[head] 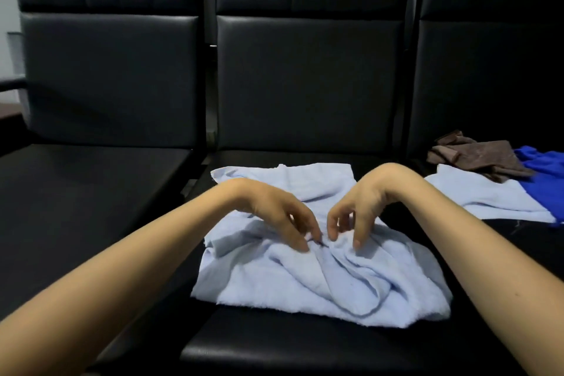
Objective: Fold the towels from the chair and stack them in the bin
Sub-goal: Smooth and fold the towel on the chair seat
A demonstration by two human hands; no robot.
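Both forearms come in from the lower corners of the frame and meet at the centre, wrists arched high and fingers pointing down. The left hand (274,207) has its fingers curled, and its thumb and fingertips pinch a raised ridge of the light blue towel (305,284). The right hand (363,195) mirrors it just beside, fingers bent and parted, with the thumb tip and one long fingertip touching the cloth. Whether it actually has hold of the fabric cannot be told. The two hands nearly touch over the same ridge.

The light blue towel lies crumpled on the seat of the middle chair (274,348), in the centre of the frame. Its far part is spread flat towards the backrest, and its near part is bunched in folds that gather up to the fingers.

At the right edge, on the seat of the right chair (488,85), lie a second pale blue towel (488,201), a brown towel (482,159) and a bright blue towel (543,174), overlapping one another. The left chair (91,192) fills the left side.
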